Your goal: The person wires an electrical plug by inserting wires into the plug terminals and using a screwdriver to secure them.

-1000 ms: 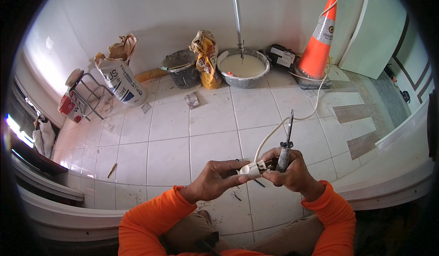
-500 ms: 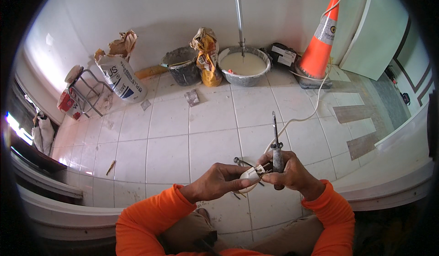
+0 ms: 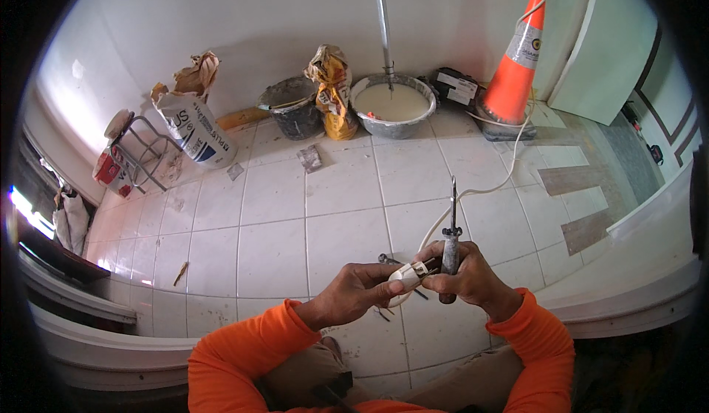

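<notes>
Both hands meet low in the middle. My left hand (image 3: pixel 354 293) is closed on a white plug (image 3: pixel 406 276), its thumb pressed on the body and its metal pins pointing right. My right hand (image 3: pixel 476 286) is closed around a grimy-handled screwdriver (image 3: pixel 451 254), blade upright, with its fingertips also at the plug's pin end. A white cable (image 3: pixel 487 191) loops behind and below the plug and runs up to the orange cone (image 3: pixel 509 88). Partly hidden under my hands, dark tools (image 3: pixel 382 258) lie on the tiles; I cannot make out their kind.
Along the wall stand a stool (image 3: pixel 144 143), a white sack (image 3: pixel 190 132), a black bucket (image 3: pixel 292 121), a yellow sack (image 3: pixel 338 118), a basin of pale liquid (image 3: pixel 391 121) with a metal pole, and a dark case (image 3: pixel 454 88). A door (image 3: pixel 605 51) and loose planks (image 3: pixel 565 180) are at right.
The plug and my fingers have shifted slightly, turning the pins. The cable's loop has dropped behind and below the plug, and the screwdriver has moved a little left.
</notes>
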`<state>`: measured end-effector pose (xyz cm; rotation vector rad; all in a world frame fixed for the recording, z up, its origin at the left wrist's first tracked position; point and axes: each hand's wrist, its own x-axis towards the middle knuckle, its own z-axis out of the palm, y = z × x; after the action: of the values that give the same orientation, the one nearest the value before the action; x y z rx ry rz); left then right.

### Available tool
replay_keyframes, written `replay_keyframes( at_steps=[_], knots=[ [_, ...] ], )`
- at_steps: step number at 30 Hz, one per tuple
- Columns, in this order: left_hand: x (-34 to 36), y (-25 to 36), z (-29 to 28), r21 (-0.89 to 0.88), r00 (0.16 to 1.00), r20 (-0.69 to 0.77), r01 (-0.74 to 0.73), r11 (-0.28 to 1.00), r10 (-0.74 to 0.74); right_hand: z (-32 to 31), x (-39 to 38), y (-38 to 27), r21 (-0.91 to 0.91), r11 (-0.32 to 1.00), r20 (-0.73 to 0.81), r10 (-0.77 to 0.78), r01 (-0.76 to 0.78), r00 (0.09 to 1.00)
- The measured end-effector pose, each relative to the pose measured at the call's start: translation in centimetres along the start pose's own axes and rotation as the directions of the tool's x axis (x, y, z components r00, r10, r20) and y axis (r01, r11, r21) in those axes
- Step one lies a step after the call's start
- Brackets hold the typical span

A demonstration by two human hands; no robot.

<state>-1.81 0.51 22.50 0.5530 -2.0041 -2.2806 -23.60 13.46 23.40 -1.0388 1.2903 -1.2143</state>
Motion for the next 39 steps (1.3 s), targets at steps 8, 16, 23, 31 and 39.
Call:
replay_keyframes(
  at_steps=[8,16,23,31,39],
  knots=[
    [-0.1,0.1,-0.2,0.072,0.999,-0.032,-0.032,0.997,0.035,-0.6,0.2,-0.6,-0.126,0.991,0.078,0.045,-0.035,0.996],
    [-0.2,0.2,-0.3,0.008,1.0,0.012,-0.017,1.0,0.017,-1.0,0.3,0.1,-0.089,0.984,0.124,-0.144,0.156,0.982],
    [0.0,0.0,-0.3,-0.057,1.0,0.015,-0.025,0.998,0.026,-0.4,0.0,-0.7,0.154,0.984,0.064,0.08,-0.089,0.995],
    [-0.1,-0.2,-0.6,-0.096,0.999,0.037,0.005,0.995,-0.002,-0.1,-0.2,-0.9,0.038,0.997,0.018,0.06,-0.06,0.998],
    [-0.5,0.3,-0.2,-0.097,0.998,0.062,0.037,0.995,-0.031,0.2,-0.4,-0.9,0.199,0.975,-0.032,0.113,-0.104,0.993]
  ],
)
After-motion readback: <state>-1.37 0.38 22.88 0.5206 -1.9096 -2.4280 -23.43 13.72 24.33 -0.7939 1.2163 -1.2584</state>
